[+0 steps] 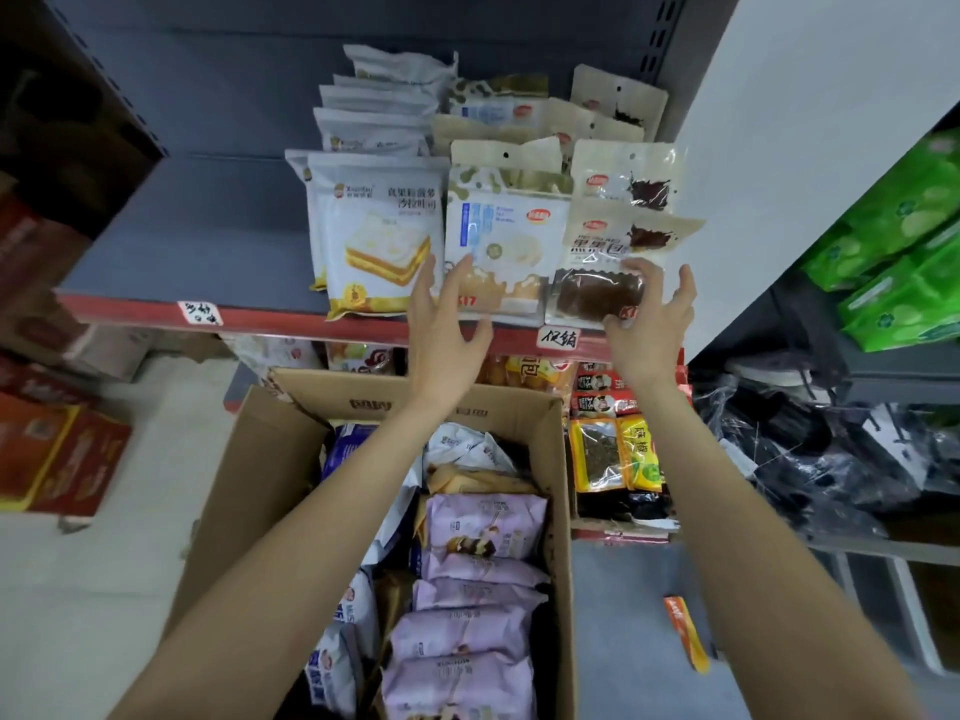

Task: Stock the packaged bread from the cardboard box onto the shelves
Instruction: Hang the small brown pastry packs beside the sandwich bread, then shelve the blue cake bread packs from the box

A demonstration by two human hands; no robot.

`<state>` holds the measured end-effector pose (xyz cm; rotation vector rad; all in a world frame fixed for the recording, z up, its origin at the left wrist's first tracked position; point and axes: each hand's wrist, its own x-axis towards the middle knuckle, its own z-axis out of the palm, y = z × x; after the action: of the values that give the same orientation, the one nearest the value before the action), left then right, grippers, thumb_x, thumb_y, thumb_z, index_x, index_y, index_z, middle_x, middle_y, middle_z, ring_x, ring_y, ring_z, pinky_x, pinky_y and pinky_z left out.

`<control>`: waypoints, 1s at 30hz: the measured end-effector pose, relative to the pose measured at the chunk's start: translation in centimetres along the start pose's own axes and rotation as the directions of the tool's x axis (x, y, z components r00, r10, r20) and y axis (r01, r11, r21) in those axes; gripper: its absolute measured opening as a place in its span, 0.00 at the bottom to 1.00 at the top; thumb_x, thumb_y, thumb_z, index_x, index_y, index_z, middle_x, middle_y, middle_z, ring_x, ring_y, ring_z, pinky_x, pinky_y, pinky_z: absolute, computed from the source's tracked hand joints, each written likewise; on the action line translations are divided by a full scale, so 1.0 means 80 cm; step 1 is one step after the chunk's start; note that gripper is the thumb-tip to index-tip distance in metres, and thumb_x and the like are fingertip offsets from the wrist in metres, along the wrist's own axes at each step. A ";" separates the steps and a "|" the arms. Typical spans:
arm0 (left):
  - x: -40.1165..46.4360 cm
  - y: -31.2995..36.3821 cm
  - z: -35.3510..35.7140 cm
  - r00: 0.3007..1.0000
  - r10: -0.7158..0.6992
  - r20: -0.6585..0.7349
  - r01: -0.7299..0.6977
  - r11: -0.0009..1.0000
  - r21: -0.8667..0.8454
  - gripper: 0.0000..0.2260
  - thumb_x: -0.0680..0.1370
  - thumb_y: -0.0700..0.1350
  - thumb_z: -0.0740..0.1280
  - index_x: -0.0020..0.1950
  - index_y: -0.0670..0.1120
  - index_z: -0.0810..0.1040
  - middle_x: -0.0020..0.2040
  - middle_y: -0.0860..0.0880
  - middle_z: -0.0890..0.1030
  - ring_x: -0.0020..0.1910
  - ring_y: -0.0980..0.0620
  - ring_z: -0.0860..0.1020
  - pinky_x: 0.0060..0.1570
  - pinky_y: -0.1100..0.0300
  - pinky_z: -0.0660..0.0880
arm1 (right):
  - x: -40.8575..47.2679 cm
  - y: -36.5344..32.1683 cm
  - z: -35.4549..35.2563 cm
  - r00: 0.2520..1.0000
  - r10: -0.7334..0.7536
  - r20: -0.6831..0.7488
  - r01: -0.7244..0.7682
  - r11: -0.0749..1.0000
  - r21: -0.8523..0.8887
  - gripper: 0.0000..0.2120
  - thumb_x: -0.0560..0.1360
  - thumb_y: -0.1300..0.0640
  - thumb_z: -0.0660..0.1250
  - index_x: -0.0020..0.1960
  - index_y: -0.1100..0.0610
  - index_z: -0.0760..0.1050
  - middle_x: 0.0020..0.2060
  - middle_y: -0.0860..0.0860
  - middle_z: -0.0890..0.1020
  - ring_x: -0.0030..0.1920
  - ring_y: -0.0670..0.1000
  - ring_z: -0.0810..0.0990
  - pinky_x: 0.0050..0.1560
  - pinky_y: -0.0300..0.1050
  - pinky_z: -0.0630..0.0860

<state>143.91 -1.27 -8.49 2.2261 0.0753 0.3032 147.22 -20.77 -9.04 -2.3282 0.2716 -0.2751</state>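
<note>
A cardboard box (270, 459) stands open below me, full of purple bread packs (483, 527) and white and blue ones. On the grey shelf (182, 236) lie rows of white sandwich-bread packs (374, 236), cream-bun packs (506, 241) and dark-bread packs (602, 283). My left hand (447, 324) is spread at the front edge of the cream-bun pack, fingertips touching it. My right hand (649, 324) is spread around the front dark-bread pack, fingers on its right side and thumb near its lower edge. Neither hand grips a pack.
The shelf's red front rail (260, 319) carries handwritten tags. A lower shelf holds yellow and red snack packs (618, 449). Green packs (904, 262) sit at the right, black plastic-wrapped goods (810, 449) below them. Red cartons (57, 459) stand at left. The shelf's left part is bare.
</note>
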 end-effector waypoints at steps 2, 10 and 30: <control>-0.027 -0.006 -0.018 1.000 -0.012 -0.010 0.012 1.000 -0.020 0.19 0.77 0.41 0.65 0.68 0.51 0.71 0.72 0.49 0.64 0.71 0.55 0.60 0.66 0.65 0.57 | -0.022 -0.007 -0.001 1.000 -0.008 -0.017 0.009 0.999 0.035 0.26 0.72 0.68 0.63 0.66 0.48 0.67 0.75 0.60 0.50 0.73 0.64 0.53 0.70 0.59 0.60; -0.162 -0.110 -0.125 0.966 -0.254 0.044 0.256 0.964 -0.067 0.04 0.77 0.45 0.66 0.51 0.50 0.76 0.44 0.55 0.82 0.44 0.59 0.79 0.48 0.61 0.75 | -0.223 0.001 0.052 0.932 -0.250 0.261 0.232 0.968 0.098 0.12 0.74 0.66 0.64 0.56 0.57 0.76 0.66 0.55 0.70 0.67 0.55 0.67 0.67 0.36 0.59; -0.202 -0.415 -0.090 0.661 -0.586 0.469 0.505 0.809 0.300 0.34 0.72 0.43 0.70 0.74 0.50 0.57 0.70 0.42 0.61 0.63 0.39 0.72 0.61 0.49 0.70 | -0.238 -0.008 0.409 0.582 0.192 0.791 0.229 0.894 -0.386 0.46 0.70 0.39 0.69 0.75 0.40 0.41 0.76 0.53 0.39 0.74 0.65 0.38 0.71 0.69 0.48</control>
<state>128.16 22.40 -33.14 2.2221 0.4673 -0.6997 138.24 6.93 -33.25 -2.6262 -0.1934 0.9827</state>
